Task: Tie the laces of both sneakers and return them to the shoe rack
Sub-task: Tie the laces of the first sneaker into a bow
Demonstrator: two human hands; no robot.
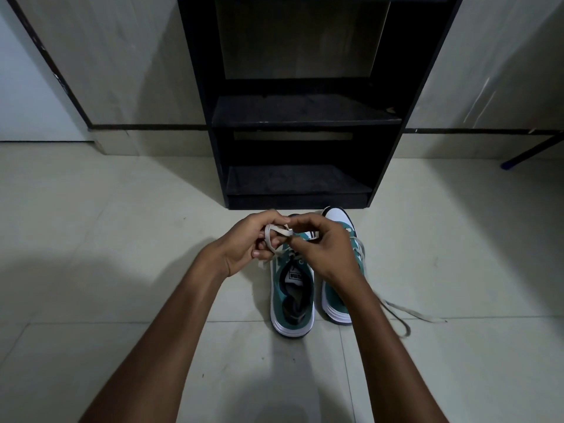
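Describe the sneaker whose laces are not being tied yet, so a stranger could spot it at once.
Find the tall black shoe rack against the wall; two teal sneakers with white soles stand on the pale tiled floor before it. Take the right-hand sneaker: its loose beige laces trail across the tiles, while both hands work its neighbour's.

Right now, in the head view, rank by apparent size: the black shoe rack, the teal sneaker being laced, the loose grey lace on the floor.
1. Black shoe rack, largest by far.
2. Teal sneaker under the hands, partly hidden.
3. Loose grey lace trailing from the other sneaker: long but thin, smallest.
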